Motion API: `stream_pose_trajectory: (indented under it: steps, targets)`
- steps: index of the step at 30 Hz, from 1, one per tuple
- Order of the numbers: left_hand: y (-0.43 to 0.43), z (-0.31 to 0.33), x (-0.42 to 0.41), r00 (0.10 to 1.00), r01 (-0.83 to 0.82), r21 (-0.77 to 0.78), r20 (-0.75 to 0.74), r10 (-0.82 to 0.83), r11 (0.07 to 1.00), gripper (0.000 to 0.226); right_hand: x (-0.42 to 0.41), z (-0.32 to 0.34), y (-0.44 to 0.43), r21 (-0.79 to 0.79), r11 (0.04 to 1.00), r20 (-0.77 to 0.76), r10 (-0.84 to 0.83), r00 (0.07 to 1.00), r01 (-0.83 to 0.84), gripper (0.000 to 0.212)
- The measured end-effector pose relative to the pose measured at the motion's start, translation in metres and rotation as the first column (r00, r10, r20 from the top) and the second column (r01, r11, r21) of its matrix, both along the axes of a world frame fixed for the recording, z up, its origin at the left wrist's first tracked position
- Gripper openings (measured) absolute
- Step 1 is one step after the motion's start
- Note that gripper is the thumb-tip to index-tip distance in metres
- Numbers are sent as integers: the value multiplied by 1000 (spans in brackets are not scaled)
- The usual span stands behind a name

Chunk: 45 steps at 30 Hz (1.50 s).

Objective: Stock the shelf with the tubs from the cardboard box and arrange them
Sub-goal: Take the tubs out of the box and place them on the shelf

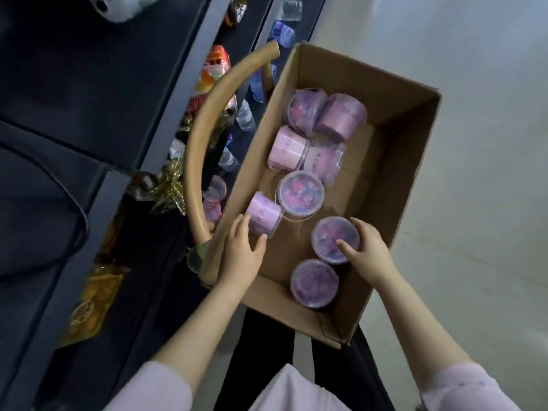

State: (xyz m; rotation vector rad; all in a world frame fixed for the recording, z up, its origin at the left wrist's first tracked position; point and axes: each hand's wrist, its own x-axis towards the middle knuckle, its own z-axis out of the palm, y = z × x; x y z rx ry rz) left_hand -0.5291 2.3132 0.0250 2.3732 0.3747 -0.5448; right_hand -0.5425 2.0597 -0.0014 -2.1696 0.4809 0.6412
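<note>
An open cardboard box (394,161) lies on the floor with several pink and purple tubs inside. My left hand (241,250) grips a pink tub lying on its side (264,213) near the box's left wall. My right hand (367,252) closes over an upright tub with a clear lid (333,235). Another upright tub (314,283) stands at the near end, one more (300,192) sits mid-box, and several tipped tubs (326,120) lie at the far end. Two tubs (215,197) stand on the dark shelf (175,93) to the left.
A tan curved basket handle (201,129) arcs between the shelf and the box. The shelf holds water bottles (244,114), colourful snack packets (215,69) and gold wrapping (169,188). Grey floor (474,143) spreads to the right of the box.
</note>
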Motion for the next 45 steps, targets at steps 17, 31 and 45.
stream_pose_trajectory:
  steps: [17,31,45]
  targets:
    - [28,-76,42,980,-60,-179,-197,23,982,67,24,-53,15,-209,978,-184,-17,983,-22,78]
    - [24,-65,19,991,14,-88,-133,-26,996,34,33,-34,14,-114,983,-75,-155,985,146,40]
    - [-22,154,-47,887,-328,-294,230,400,898,34,53,220,-6,500,828,233,-410,882,253,21]
